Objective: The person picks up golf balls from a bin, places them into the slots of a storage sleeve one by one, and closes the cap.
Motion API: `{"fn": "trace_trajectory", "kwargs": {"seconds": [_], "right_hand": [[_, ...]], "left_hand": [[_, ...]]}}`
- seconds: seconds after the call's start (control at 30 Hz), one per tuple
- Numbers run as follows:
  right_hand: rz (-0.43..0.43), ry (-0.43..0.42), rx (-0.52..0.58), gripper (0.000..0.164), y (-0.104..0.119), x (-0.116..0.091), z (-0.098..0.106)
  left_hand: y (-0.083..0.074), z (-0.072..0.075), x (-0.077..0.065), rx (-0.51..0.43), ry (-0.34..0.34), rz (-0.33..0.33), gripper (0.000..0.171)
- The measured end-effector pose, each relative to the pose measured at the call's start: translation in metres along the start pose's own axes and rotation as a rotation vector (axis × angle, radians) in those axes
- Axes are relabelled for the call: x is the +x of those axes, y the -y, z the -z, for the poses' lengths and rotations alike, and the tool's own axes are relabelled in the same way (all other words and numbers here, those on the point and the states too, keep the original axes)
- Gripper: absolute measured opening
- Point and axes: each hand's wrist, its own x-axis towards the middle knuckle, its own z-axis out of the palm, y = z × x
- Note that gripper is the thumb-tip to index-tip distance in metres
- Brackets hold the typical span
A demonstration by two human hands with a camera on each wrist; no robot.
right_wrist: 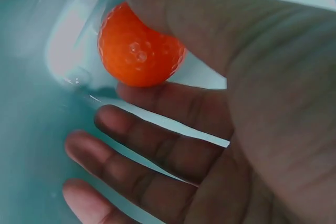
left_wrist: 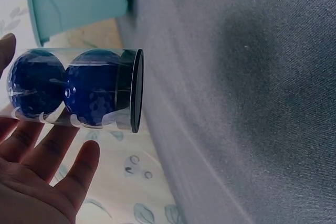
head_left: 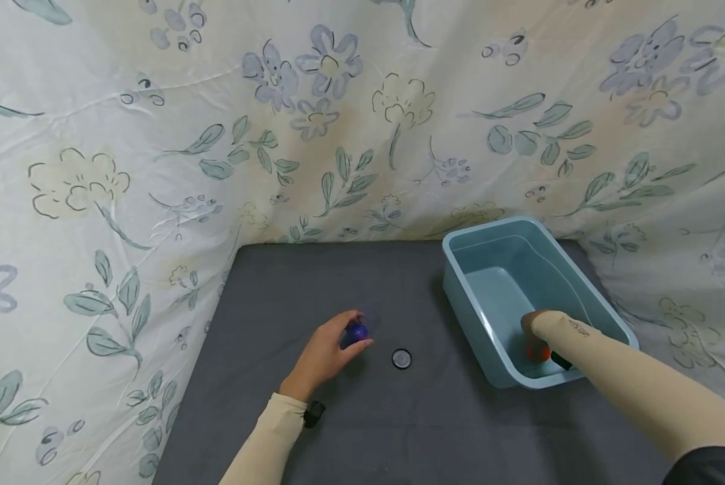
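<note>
My left hand (head_left: 323,350) grips a clear plastic tube (left_wrist: 113,121) above the dark cloth. Inside it, two dark blue golf balls (left_wrist: 93,85) sit one on the other, and a black cap (left_wrist: 137,91) closes the lower end. My right hand (head_left: 535,327) reaches down into the light blue bin (head_left: 486,323). Between thumb and index finger it pinches an orange golf ball (right_wrist: 139,51), while the other fingers stretch out beside it. On the cloth between the tube and the bin lies a small round lid (head_left: 401,358) with a black rim.
A dark grey cloth (head_left: 393,431) covers the table. Floral fabric (head_left: 338,135) hangs behind and along the sides. The bin's tall walls surround the right hand, and the forearm crosses its near right rim.
</note>
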Motion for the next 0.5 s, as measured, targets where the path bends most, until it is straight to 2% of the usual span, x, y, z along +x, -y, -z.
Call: {"fn": "trace_trajectory", "kwargs": {"seconds": [0.2,0.33,0.5], "right_hand": [[0.051,-0.001,-0.072,0.017,0.008,-0.012,-0.002],[0.051,-0.015,-0.034,0.021,0.014,-0.025,-0.001],[0.041,-0.087,0.009,0.026,0.020,-0.041,0.002]], "left_hand": [[0.003,0.004,-0.004,-0.003,0.007,-0.008,0.052],[0.005,0.007,-0.007,-0.007,0.013,-0.017,0.052],[0.006,0.010,-0.011,-0.016,0.006,-0.040,0.052]]}}
